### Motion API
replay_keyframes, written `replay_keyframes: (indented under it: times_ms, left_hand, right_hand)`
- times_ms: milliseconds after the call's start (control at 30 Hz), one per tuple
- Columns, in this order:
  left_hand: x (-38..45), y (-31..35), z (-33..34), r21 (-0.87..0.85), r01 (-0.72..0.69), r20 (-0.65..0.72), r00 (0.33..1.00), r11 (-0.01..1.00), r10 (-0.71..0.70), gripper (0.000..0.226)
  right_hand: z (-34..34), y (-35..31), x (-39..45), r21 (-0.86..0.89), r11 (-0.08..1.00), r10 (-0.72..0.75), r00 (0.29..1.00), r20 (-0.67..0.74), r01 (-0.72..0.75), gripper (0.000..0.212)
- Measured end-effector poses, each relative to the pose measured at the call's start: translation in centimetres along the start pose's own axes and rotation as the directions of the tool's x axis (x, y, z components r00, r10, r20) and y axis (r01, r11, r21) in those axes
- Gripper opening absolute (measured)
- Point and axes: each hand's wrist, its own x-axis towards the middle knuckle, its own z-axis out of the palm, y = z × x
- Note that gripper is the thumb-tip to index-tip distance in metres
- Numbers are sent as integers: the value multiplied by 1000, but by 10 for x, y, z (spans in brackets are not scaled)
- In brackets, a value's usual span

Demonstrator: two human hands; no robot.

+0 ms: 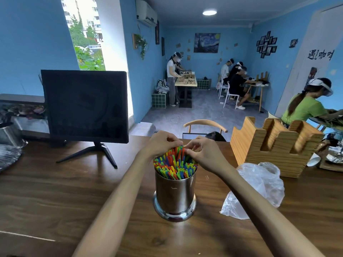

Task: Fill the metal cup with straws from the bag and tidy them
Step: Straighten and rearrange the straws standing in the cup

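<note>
Hands at the straws, over a dark wood desk in a blue-walled room.

Your left hand (163, 143) curls its fingers over the far side of the coloured straws (175, 164), and your right hand (201, 154) pinches straw tips between thumb and fingers. The straws stand packed in the metal cup (175, 197), upright on the desk (55, 201) before you. The clear plastic bag (259, 188) lies crumpled just right of the cup. Behind it sits a slotted wooden holder (274, 145); a dark monitor (85, 104) stands at the left. Beyond, people sit and stand at tables, with a window on the left.
</note>
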Motion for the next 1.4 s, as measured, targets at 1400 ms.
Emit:
replay_keyframes:
  times_ms: [1400]
  left_hand:
    - [-29, -19, -21, -734, -126, -82, 992, 668, 98, 33]
  right_hand:
    - [-47, -35, 12, 938, 329, 520, 808, -276, 109, 11]
